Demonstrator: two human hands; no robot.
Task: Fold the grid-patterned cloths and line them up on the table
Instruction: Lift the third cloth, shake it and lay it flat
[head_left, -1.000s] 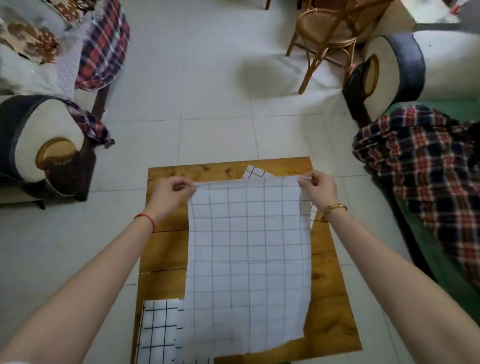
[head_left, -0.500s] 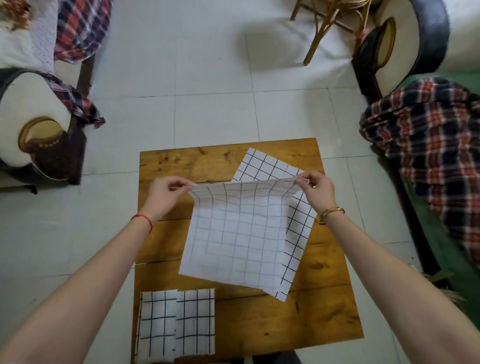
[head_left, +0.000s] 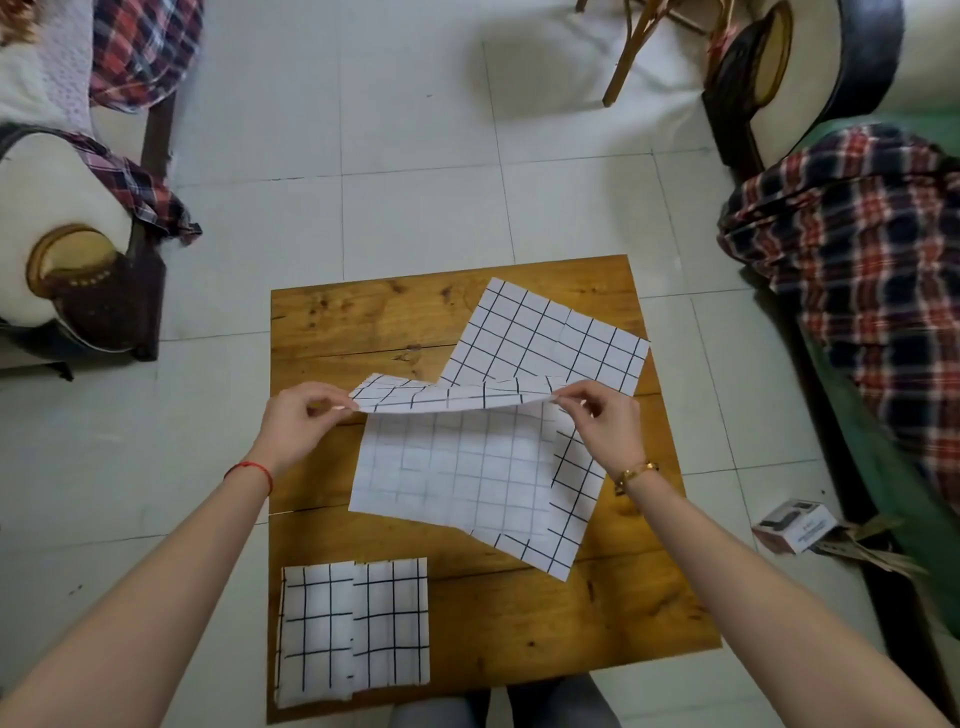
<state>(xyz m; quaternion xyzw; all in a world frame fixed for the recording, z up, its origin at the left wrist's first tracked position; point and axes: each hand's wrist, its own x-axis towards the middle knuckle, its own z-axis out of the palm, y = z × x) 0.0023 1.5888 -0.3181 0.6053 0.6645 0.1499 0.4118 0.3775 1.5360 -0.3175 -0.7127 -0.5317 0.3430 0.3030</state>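
Grid-patterned cloth (head_left: 457, 462) – far corners pinched, left hand (head_left: 298, 421), right hand (head_left: 605, 423)

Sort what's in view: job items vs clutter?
Job: held grid cloth, pinched at its far corners by left hand and right hand; unfolded cloth beneath; folded cloths; wooden table.
Clutter: small box on the floor, plaid blanket, wooden chair.
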